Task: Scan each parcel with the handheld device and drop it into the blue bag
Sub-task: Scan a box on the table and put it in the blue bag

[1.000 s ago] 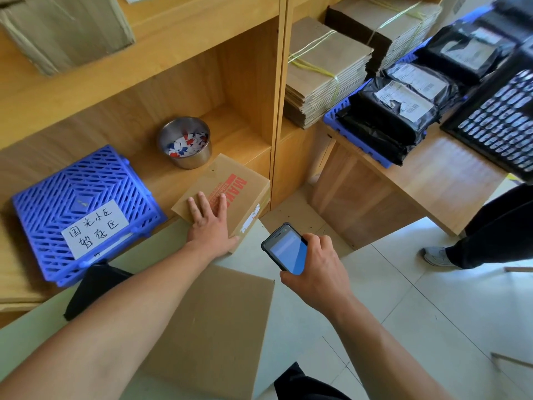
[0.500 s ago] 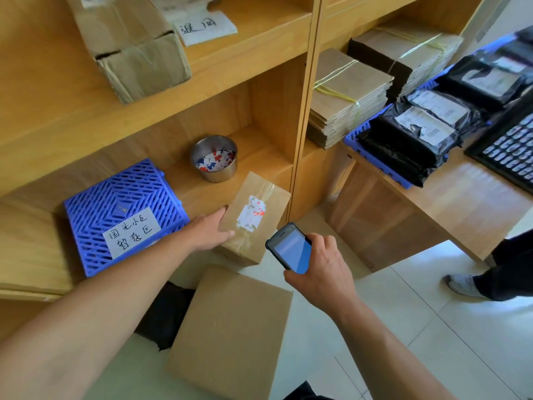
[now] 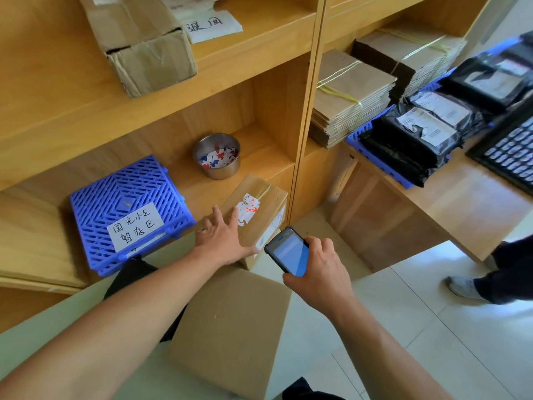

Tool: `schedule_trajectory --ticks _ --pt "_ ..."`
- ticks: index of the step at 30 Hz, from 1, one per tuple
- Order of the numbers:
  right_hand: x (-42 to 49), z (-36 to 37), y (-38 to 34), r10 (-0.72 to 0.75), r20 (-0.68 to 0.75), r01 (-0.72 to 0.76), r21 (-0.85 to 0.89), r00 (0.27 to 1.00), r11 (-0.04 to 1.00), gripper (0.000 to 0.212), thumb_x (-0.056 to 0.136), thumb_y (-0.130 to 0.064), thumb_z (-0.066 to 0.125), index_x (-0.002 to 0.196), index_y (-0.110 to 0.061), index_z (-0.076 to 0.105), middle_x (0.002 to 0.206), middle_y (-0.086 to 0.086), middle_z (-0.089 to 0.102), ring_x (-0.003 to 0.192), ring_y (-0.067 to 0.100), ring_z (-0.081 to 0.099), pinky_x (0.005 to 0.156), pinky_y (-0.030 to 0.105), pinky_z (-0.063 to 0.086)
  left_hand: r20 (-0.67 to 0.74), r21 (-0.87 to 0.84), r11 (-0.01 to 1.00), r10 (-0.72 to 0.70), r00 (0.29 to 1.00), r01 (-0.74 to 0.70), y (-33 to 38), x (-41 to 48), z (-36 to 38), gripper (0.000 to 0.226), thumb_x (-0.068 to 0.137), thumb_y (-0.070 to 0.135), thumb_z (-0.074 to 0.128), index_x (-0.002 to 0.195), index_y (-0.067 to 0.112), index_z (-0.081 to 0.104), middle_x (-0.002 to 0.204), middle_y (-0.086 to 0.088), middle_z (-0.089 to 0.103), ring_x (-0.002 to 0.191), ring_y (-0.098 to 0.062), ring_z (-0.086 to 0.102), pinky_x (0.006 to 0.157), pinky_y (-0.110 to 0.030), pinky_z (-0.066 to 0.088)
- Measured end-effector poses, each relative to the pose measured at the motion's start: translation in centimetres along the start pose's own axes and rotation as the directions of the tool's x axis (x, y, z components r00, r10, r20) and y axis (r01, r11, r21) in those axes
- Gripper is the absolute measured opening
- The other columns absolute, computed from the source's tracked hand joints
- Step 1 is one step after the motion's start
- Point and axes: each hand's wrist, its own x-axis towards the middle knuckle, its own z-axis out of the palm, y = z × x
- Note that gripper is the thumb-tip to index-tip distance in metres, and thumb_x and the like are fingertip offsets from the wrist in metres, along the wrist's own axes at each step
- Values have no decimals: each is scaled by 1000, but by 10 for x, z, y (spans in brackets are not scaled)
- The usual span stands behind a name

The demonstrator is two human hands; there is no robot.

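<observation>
Shelf [image 3: 261, 157] bears parcel [image 3: 268, 199] and bowl [image 3: 223, 172] of paper scraps [image 3: 217, 159].

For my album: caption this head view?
Left hand rests on a cardboard parcel on the shelf; right hand holds a scanner.

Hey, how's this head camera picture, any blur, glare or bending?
Head view: wide-angle lens skews the shelf upright; head view: black parcels at the right edge are smeared; head view: the handheld device screen shows plain blue, unreadable; the cardboard parcel under the left hand is sharp.
</observation>
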Motion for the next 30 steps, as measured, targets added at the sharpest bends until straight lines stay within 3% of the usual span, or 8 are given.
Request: schedule_trajectory --ticks 6,14,20,25,30 --pt "-2 -4 18 52 -2 -52 -2 999 999 78 69 -53 75 134 -26 39 111 -6 37 98 18 51 79 35 53 -46 -114 993 -24 999 19 -9 -11 -5 119 75 81 62 159 40 -13 154 -21 19 139 -48 33 107 -54 40" --pt "4 -11 23 128 31 -129 10 991 992 78 68 -57 71 131 -23 41 111 -6 39 95 20 55 76 42 59 -235 -277 961 -61 970 -7 -45 -46 -14 122 75 79 66 153 52 -23 165 -14 0 146 -46 24 108 -61 39" --pt "4 -10 14 99 50 -99 10 994 995 77 68 -58 67 131 -21 41 110 -4 39 96 23 55 78 44 57 -317 -318 948 -79 945 -28 -64 -69 -10 122 75 73 72 153 54 -21 165 -10 1 147 -45 23 107 -64 40" --pt "1 -9 9 92 67 -90 -30 994 996 67 66 -60 65 117 -22 42 103 -5 39 89 22 55 70 44 60 -362 -335 942 -111 925 -18 -72 -85 -1 123 73 71 75 154 53 -16 164 -11 4 146 -44 24 108 -64 41" --pt "-5 -7 5 68 82 -63 -59 994 996 65 67 -60 66 114 -22 42 102 -4 39 90 22 55 75 42 57 -397 -346 938 -146 906 0 -81 -100 8 122 73 71 75 156 50 -12 162 -12 9 145 -44 26 110 -60 40"
